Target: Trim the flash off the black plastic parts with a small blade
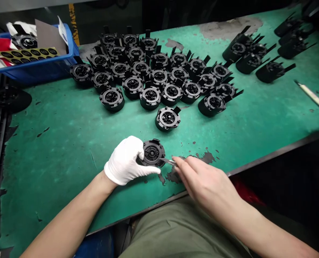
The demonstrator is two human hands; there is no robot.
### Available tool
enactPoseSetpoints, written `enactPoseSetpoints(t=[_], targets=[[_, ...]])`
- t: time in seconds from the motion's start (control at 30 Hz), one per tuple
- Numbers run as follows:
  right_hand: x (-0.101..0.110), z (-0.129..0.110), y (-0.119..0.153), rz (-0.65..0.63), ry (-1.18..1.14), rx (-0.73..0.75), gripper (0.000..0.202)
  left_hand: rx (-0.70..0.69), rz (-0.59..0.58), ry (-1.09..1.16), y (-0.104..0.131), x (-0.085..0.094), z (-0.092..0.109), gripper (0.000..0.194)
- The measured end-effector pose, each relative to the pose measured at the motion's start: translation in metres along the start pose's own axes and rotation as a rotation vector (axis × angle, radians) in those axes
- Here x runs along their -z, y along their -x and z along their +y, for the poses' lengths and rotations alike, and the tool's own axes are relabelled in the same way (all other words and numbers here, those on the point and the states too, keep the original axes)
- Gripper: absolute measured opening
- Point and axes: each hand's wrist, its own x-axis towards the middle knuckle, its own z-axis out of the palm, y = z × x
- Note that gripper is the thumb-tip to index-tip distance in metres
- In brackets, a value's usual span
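My left hand (125, 160), in a white glove, grips a round black plastic part (151, 153) by its left side, with the thumb stretched along the near edge. Ribs and small holes show on the part's upper face. Bare, my right hand (202, 177) pinches a thin knife with a pointed metal blade (168, 161); its handle is hidden in the fingers. The blade's tip meets the right rim of the black part. Just beyond stands a similar black round housing (168, 118) with a short tab.
Several black housings (151, 96) stand grouped across the green table (75, 143), with more at the right (249, 61). A blue bin (46, 66) with stickers and papers sits at the back left. A pale pen-like tool (311, 95) lies at the right.
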Motion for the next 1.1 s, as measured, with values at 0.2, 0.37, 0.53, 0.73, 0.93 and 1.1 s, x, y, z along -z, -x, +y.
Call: enactPoseSetpoints(t=[0.2, 0.37, 0.53, 0.73, 0.93, 1.1], targets=[[-0.012, 0.014, 0.0, 0.022, -0.118, -0.062, 0.029, 0.103, 0.012, 0.214, 0.008, 0.004, 0.008, 0.056], [-0.022, 0.023, -0.005, 0.042, -0.206, -0.071, 0.028, 0.138, 0.028, 0.46, 0.011, 0.008, 0.005, 0.093], [-0.019, 0.01, 0.004, 0.036, -0.496, 0.076, 0.026, 0.001, -0.221, 0.173, 0.005, 0.008, -0.003, 0.132], [-0.027, 0.014, 0.0, 0.038, -0.341, 0.036, 0.025, -0.039, -0.205, 0.12, 0.001, 0.002, 0.001, 0.093], [-0.023, 0.02, -0.014, 0.014, -0.104, 0.004, 0.025, 0.03, -0.244, 0.031, -0.005, 0.001, 0.009, 0.07], [-0.023, 0.018, -0.018, -0.016, -0.078, 0.025, 0.025, 0.031, -0.242, 0.018, -0.004, 0.0, 0.009, 0.086]])
